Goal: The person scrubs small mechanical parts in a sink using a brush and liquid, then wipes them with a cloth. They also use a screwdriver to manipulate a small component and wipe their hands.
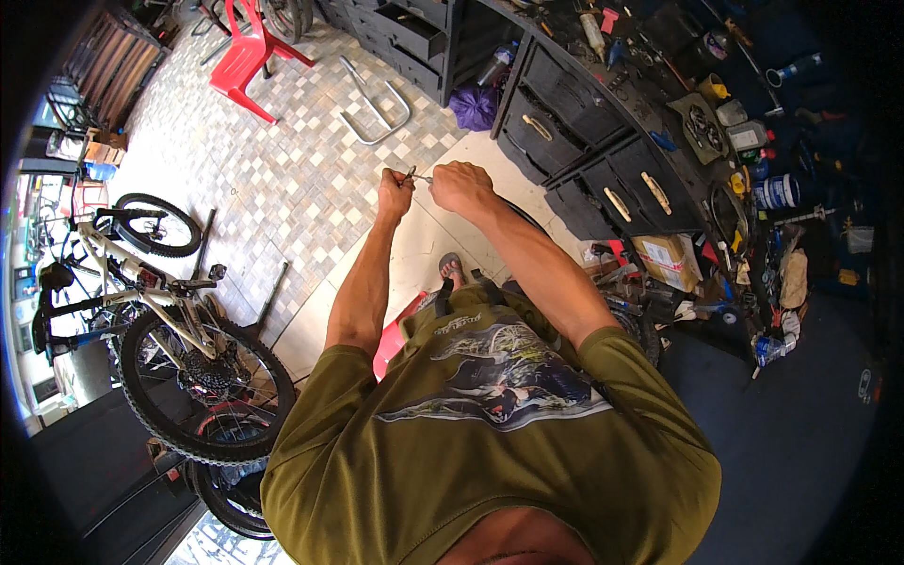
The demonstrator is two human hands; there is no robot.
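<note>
Just above centre frame, left hand (pixel 395 194), fingers pinched on a small metal piece (pixel 410 176); right hand (pixel 461 187) curled beside it, clamped on it or not, I can't tell; then tiled floor (pixel 292 169) beneath, red chair (pixel 243 68) upper left, bicycle (pixel 160 299) at left, dark cabinet (pixel 568 83) upper right

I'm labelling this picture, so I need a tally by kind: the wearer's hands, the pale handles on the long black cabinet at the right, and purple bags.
Hands: 2 (left hand, right hand)
Pale handles: 3
Purple bag: 1
Total: 6
</note>
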